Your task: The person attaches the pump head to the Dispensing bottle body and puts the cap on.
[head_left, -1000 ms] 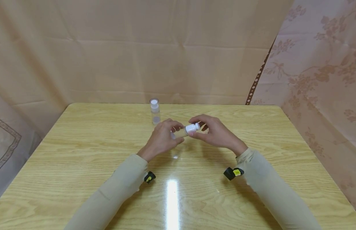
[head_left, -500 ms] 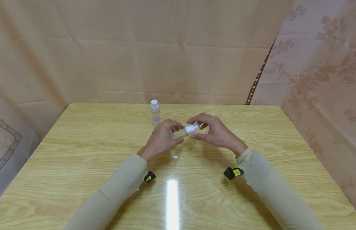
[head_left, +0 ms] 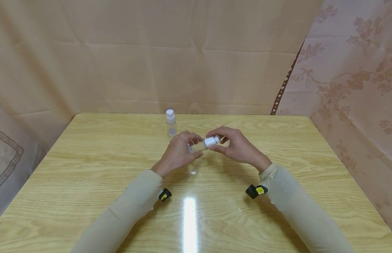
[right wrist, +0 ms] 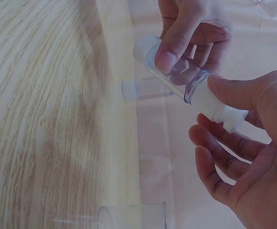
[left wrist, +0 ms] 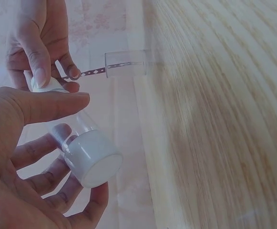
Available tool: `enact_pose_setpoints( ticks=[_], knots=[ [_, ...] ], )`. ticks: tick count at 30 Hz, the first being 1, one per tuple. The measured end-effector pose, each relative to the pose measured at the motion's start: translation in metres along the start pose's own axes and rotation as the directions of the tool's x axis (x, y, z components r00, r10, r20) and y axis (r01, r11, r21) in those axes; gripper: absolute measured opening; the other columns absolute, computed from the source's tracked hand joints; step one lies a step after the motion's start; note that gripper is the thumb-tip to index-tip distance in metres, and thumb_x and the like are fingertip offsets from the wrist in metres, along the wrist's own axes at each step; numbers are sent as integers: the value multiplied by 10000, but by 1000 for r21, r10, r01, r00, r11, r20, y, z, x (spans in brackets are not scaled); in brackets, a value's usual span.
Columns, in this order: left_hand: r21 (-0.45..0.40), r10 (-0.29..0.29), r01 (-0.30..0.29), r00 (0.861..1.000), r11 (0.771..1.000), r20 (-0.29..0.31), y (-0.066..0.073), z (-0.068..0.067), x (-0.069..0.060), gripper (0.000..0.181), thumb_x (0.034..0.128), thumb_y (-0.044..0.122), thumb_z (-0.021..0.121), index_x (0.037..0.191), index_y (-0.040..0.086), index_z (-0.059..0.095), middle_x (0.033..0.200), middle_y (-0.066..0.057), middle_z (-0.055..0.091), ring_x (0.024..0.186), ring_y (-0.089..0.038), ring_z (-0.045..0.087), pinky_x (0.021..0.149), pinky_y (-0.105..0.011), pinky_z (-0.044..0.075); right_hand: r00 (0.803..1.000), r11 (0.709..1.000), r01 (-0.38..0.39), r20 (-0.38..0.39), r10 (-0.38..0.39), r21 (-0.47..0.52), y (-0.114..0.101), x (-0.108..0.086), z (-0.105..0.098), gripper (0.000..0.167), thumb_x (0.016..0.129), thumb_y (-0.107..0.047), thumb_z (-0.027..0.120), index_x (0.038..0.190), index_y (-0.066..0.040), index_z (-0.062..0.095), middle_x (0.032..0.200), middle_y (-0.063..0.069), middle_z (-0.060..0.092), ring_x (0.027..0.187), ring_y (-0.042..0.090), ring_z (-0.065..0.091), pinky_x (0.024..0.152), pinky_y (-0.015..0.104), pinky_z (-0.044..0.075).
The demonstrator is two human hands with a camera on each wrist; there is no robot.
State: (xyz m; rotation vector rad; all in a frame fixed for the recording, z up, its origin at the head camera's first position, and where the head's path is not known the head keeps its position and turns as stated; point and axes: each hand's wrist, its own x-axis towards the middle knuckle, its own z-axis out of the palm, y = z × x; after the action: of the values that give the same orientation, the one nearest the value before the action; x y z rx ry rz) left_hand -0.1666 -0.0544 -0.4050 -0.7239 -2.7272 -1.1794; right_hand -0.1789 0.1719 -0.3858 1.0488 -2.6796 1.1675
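A small clear pump bottle (head_left: 210, 142) with a white pump top and white bottom is held tilted above the table. My left hand (head_left: 180, 151) grips its clear body, the thumb lying along one side in the left wrist view. My right hand (head_left: 237, 144) pinches the white pump collar (right wrist: 207, 100) with thumb and fingers; its other fingers are loosely curled below. A second, similar bottle (head_left: 171, 123) stands upright beyond my left hand, a clear cap over its top. A loose clear cap (left wrist: 125, 64) is on the table near the far edge, hidden behind my right hand in the head view.
The wood-grain table (head_left: 97, 168) ends just behind the standing bottle, where a beige curtain (head_left: 135, 63) hangs. Patterned cloth (head_left: 357, 98) hangs at the right. A bright light reflection (head_left: 190, 225) lies on the front of the table.
Half a second ago my right thumb was off the white collar; now it is back against it. The left hand, the bottle's tilt and the standing bottle look the same.
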Motion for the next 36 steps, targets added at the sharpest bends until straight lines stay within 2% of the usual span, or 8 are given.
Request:
enact_pose_setpoints(
  ticks=[8, 17, 23, 31, 36],
  knots=[
    [12, 0, 0, 1000, 1000, -10, 2, 2, 0, 368, 809, 104, 857, 1143, 25, 727, 1065, -97, 686, 978, -315, 646, 798, -395, 543, 1000, 1000, -19, 1, 19, 0, 0, -1, -1, 309, 903, -87, 777, 1200, -67, 694, 1130, 61, 701, 920, 212, 611, 800, 469, 543],
    [47, 18, -17, 1000, 999, -18, 3, 2, -1, 375, 814, 105, 856, 1154, 20, 723, 1084, -128, 682, 984, -310, 643, 791, -405, 542, 997, 996, -81, 12, 81, 22, -3, 0, 0, 266, 927, -110, 756, 1182, -62, 699, 1080, 54, 697, 914, 233, 611, 790, 442, 537],
    [71, 18, -16, 1000, 997, -25, 3, 3, -1, 372, 806, 106, 862, 1148, 44, 728, 1055, -99, 673, 976, -305, 639, 773, -394, 541, 995, 995, -96, 14, 95, 33, -3, 1, 1, 253, 936, -126, 748, 1177, -67, 700, 1069, 47, 695, 918, 243, 610, 796, 431, 535],
    [51, 19, -18, 1000, 999, -20, 2, 2, -2, 381, 805, 102, 860, 1150, 18, 722, 1048, -104, 675, 974, -316, 640, 778, -400, 539, 997, 997, -72, 14, 72, 12, -3, 0, 0, 313, 922, -148, 769, 1211, -60, 686, 1108, 50, 691, 930, 214, 599, 806, 449, 534],
    [48, 20, -19, 1000, 999, -21, -1, 3, -2, 371, 802, 94, 859, 1139, 15, 724, 1055, -128, 682, 964, -314, 643, 773, -395, 541, 998, 998, -63, 15, 63, -11, -1, -1, -3, 384, 897, -186, 802, 1233, -50, 675, 1120, 52, 691, 962, 274, 618, 814, 469, 530]
  ],
)
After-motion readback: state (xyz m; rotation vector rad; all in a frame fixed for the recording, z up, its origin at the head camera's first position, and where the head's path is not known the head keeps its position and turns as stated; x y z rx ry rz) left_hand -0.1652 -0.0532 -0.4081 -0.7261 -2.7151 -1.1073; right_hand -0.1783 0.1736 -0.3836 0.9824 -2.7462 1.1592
